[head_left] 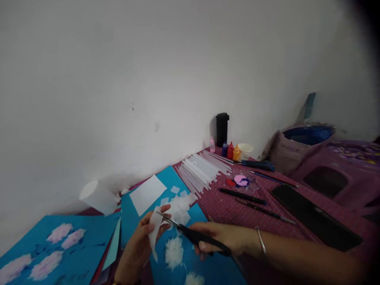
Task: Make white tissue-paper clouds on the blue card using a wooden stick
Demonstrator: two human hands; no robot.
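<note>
My left hand (141, 233) pinches a strip of white tissue paper (154, 231), which hangs down between the fingers. In my right hand (204, 237) is a pair of black-handled scissors (190, 233); the blades point left and lie against the paper near my left fingertips. Just beyond the hands, a heap of cut white paper pieces (179, 208) lies on a blue sheet (204, 265). A fluffy white tuft (174, 252) sits on the same sheet below the scissors. Farther back, a larger white paper sheet (147, 194) rests on blue card.
At left, another blue sheet (86, 261) carries pinkish-white tufts, near a white paper roll (99, 198). White sticks (198, 170), paint bottles (230, 150), a black flask (222, 130) and a plastic piece with paint (241, 181) stand or lie beyond. Pens (242, 196), a dark phone-like slab (316, 217) and bags (299, 146) are right.
</note>
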